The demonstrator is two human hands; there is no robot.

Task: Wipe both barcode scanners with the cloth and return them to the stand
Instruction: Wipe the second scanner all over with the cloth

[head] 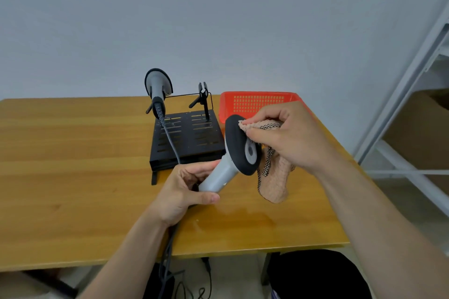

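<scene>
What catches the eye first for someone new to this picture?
At centre, the left hand grips a grey scanner by its handle; the right hand holds a pink cloth against its black head. Behind, a second scanner sits on the black stand, beside a red basket.

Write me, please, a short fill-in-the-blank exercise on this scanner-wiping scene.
The left hand grips the held scanner by its ____.
The right hand presses the ____ against that scanner's head.
On the stand, the other scanner sits in the ____ holder.
Missing: handle; cloth; left.
</scene>
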